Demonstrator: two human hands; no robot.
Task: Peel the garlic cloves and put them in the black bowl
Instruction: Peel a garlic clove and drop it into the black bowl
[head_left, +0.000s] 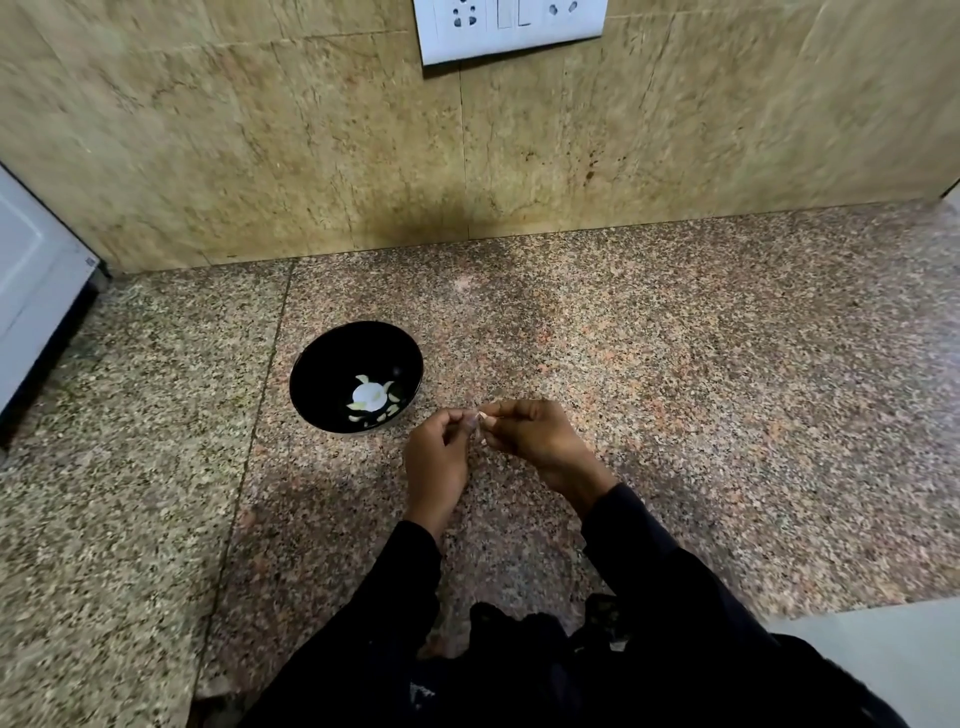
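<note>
Both hands pinch one garlic clove above the table, just right of the black bowl.

The left hand (436, 462) and right hand (535, 441) meet fingertip to fingertip, fingers curled round a small pale garlic clove (482, 422) held between them. The black bowl (322, 364) sits on the speckled granite table (675, 415) near the left hand, with pale peeled cloves (371, 401) lying in its bottom. Dark sleeves (649, 561) cover both forearms.
</note>
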